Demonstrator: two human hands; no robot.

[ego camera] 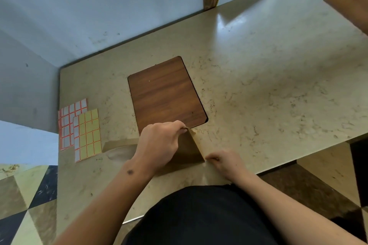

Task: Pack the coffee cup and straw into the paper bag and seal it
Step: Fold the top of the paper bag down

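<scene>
Brown paper bag (pixel 187 151) between pinching hands

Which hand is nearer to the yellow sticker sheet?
Left. The left hand grips the paper bag just right of the yellow sticker sheet; the right hand pinches the bag's other corner, farther right.

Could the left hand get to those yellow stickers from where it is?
Probably yes. The yellow sticker sheet lies flat just left of the left hand with nothing between them, but that hand now pinches the paper bag and would have to let go.
</scene>
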